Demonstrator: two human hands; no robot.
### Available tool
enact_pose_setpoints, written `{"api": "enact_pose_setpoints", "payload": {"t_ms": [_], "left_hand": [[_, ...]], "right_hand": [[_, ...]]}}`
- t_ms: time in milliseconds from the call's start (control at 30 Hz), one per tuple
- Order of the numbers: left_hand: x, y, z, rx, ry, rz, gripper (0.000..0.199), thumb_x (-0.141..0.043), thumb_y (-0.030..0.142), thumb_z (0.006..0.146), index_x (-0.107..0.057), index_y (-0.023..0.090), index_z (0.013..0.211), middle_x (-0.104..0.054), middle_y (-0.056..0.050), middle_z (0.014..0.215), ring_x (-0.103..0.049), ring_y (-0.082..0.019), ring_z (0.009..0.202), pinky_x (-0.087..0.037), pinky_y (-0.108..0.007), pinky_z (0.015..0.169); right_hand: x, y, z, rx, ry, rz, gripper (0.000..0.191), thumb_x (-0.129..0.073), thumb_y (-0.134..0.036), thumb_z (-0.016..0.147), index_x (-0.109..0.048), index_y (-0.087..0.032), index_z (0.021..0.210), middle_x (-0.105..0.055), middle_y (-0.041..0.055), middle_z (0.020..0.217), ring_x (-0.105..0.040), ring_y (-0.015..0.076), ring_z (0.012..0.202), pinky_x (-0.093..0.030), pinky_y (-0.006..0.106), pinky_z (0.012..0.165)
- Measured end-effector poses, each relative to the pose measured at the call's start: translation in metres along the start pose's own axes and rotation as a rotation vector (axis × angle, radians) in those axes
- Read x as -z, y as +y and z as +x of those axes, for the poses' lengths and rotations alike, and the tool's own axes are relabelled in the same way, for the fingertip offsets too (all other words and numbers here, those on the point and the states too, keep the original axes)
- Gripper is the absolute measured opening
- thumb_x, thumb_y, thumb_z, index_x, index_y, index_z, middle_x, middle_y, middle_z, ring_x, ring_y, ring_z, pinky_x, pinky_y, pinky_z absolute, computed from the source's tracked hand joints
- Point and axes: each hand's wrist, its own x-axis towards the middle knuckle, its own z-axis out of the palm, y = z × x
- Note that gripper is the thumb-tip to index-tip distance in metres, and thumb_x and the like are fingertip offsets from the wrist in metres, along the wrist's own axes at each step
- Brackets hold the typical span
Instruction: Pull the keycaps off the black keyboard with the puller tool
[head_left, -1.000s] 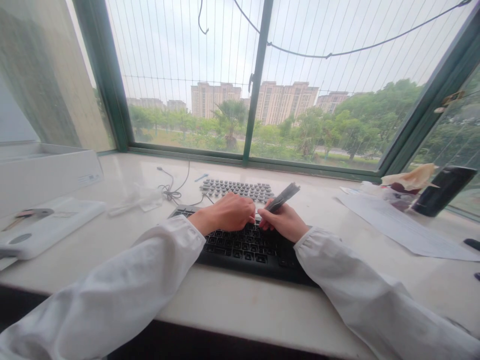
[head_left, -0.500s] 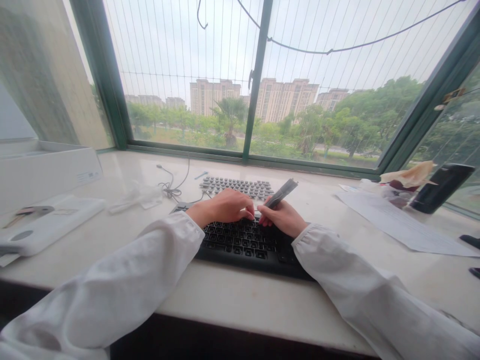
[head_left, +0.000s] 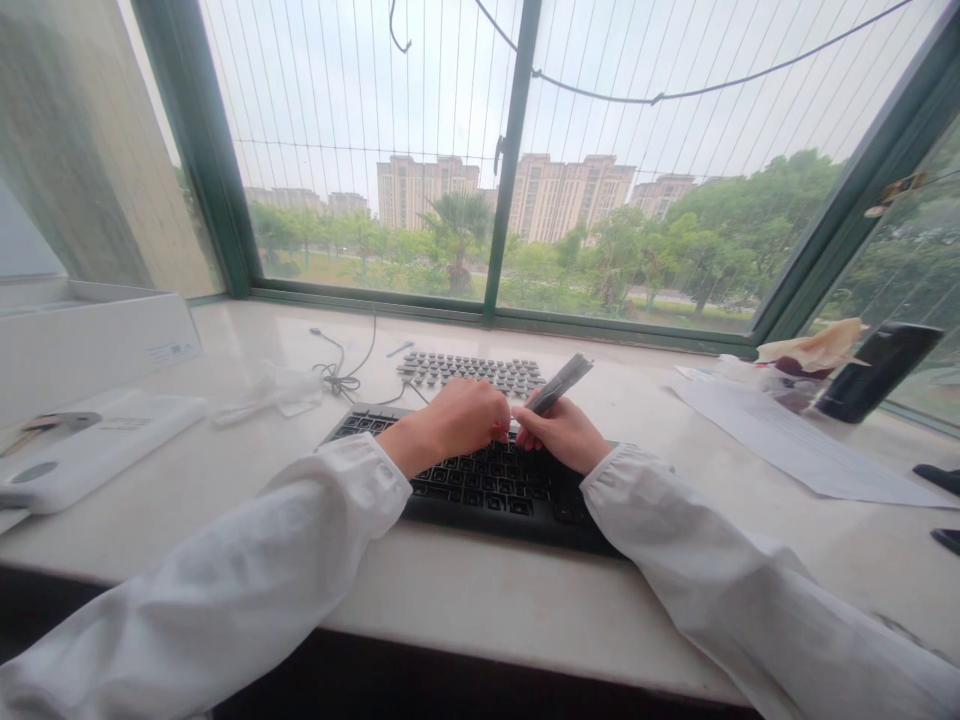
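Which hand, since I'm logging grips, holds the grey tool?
The right hand: the tool juts up from its grip. The left hand curls over the keyboard, with no such tool showing.

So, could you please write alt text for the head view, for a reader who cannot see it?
A left hand and a right hand, the latter holding a grey pen-like tool, work over a black keyboard. Behind it, loose keycaps lie in rows before a window.
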Motion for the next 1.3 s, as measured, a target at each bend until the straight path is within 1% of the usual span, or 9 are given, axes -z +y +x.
{"api": "enact_pose_setpoints", "payload": {"t_ms": [200,433,567,667,767,867,1033,1133,1300], "left_hand": [[-0.001,0.0,-0.001,0.059,0.036,-0.045,0.018,-0.058,0.028,0.081,-0.076,0.032,0.081,-0.072,-0.002,0.08,-0.066,-0.019,0.078,-0.046,-0.029,0.071],[-0.007,0.001,-0.001,0.077,0.04,-0.02,0.017,-0.058,0.026,0.081,-0.075,0.026,0.08,-0.071,-0.006,0.079,-0.066,-0.022,0.083,-0.046,-0.031,0.072],[-0.009,0.0,-0.001,0.044,0.038,0.008,0.018,-0.055,0.025,0.083,-0.073,0.022,0.079,-0.07,-0.007,0.08,-0.065,-0.023,0.084,-0.047,-0.032,0.072],[-0.008,0.002,-0.002,-0.033,0.018,0.096,0.021,-0.05,0.023,0.086,-0.069,0.017,0.08,-0.067,-0.01,0.081,-0.064,-0.024,0.081,-0.048,-0.033,0.069],[-0.007,0.006,-0.005,-0.138,-0.024,0.214,0.022,-0.043,0.015,0.088,-0.064,0.011,0.087,-0.063,-0.012,0.085,-0.063,-0.023,0.077,-0.049,-0.032,0.064],[-0.008,0.009,-0.008,-0.19,-0.067,0.306,0.028,-0.033,0.008,0.089,-0.06,0.008,0.097,-0.059,-0.014,0.09,-0.061,-0.021,0.073,-0.049,-0.031,0.061],[-0.012,0.011,-0.009,-0.195,-0.087,0.348,0.029,-0.029,0.008,0.09,-0.056,0.007,0.099,-0.055,-0.014,0.092,-0.06,-0.021,0.074,-0.05,-0.032,0.06],[-0.012,0.01,-0.009,-0.191,-0.079,0.34,0.029,-0.028,0.008,0.09,-0.056,0.007,0.1,-0.055,-0.014,0.092,-0.06,-0.021,0.074,-0.05,-0.033,0.06],[-0.012,0.009,-0.009,-0.175,-0.101,0.304,0.029,-0.03,0.008,0.089,-0.056,0.008,0.101,-0.055,-0.014,0.095,-0.061,-0.021,0.076,-0.051,-0.033,0.064]], "right_hand": [[0.0,0.0,0.0,0.018,-0.001,0.009,0.022,-0.058,-0.031,0.081,-0.052,-0.019,0.063,-0.062,-0.0006,0.052,-0.058,0.0115,0.046,-0.045,0.021,0.045],[0.0,-0.002,-0.001,0.014,0.004,0.001,0.021,-0.058,-0.03,0.081,-0.051,-0.019,0.065,-0.061,-0.001,0.052,-0.058,0.0112,0.046,-0.045,0.021,0.044],[-0.001,0.0,0.0,0.015,0.008,0.007,0.02,-0.059,-0.031,0.08,-0.05,-0.02,0.066,-0.061,-0.0017,0.051,-0.057,0.0112,0.046,-0.044,0.021,0.044],[-0.001,0.003,0.001,0.015,0.012,0.002,0.021,-0.059,-0.033,0.08,-0.051,-0.02,0.066,-0.061,-0.0011,0.052,-0.057,0.0117,0.046,-0.045,0.021,0.044],[-0.001,0.005,0.003,0.02,0.008,-0.02,0.022,-0.058,-0.033,0.081,-0.051,-0.02,0.064,-0.062,-0.0002,0.052,-0.058,0.012,0.046,-0.045,0.021,0.045],[-0.001,0.005,0.003,0.022,0.009,-0.025,0.022,-0.056,-0.032,0.081,-0.05,-0.02,0.064,-0.062,0.0001,0.053,-0.058,0.0119,0.046,-0.046,0.021,0.046],[-0.001,0.004,0.002,0.03,0.007,-0.004,0.021,-0.056,-0.031,0.081,-0.048,-0.02,0.065,-0.061,-0.0013,0.051,-0.056,0.0113,0.045,-0.044,0.021,0.045],[-0.001,0.004,0.001,0.025,0.004,0.005,0.021,-0.055,-0.032,0.082,-0.048,-0.02,0.065,-0.062,-0.0009,0.052,-0.057,0.0112,0.045,-0.044,0.021,0.045],[0.0,0.003,0.001,0.015,-0.035,0.043,0.022,-0.058,-0.033,0.081,-0.049,-0.02,0.066,-0.064,0.0,0.054,-0.059,0.0114,0.048,-0.045,0.02,0.045]]}}
